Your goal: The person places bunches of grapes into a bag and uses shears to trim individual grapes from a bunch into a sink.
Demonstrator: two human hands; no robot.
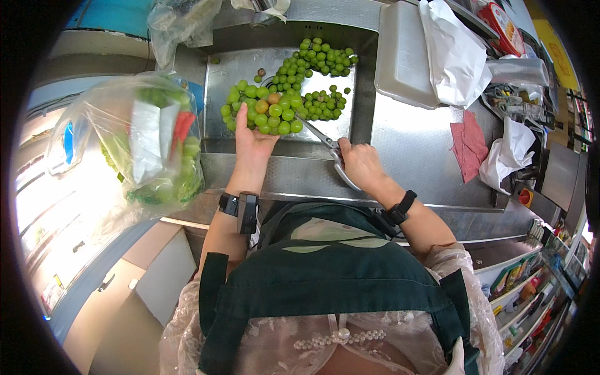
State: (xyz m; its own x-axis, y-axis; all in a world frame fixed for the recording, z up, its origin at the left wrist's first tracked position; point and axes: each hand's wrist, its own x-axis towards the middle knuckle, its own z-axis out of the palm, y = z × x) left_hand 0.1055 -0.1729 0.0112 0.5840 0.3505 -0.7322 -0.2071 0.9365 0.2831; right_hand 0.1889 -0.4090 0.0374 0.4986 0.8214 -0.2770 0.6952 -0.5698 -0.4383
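A bunch of green grapes (262, 110), with a few browned ones on top, rests in my left hand (255, 143) over the sink's near side. My right hand (361, 161) grips metal scissors (328, 140) by the handles, and their blades point left into the right edge of the bunch. Whether the blades are apart cannot be made out. More green grapes (323, 58) lie on the floor of the stainless steel sink (363, 93), in a curved cluster at the back and a smaller group to the right. A loose brownish grape (261, 72) sits near the drain.
Left of the sink stands a clear plastic bag (154, 145) of leafy greens. On the steel counter (408, 154) to the right are a pale plastic tub (403, 56), crumpled white paper (457, 56) and a red cloth (470, 145). A faucet (265, 11) overhangs the back rim.
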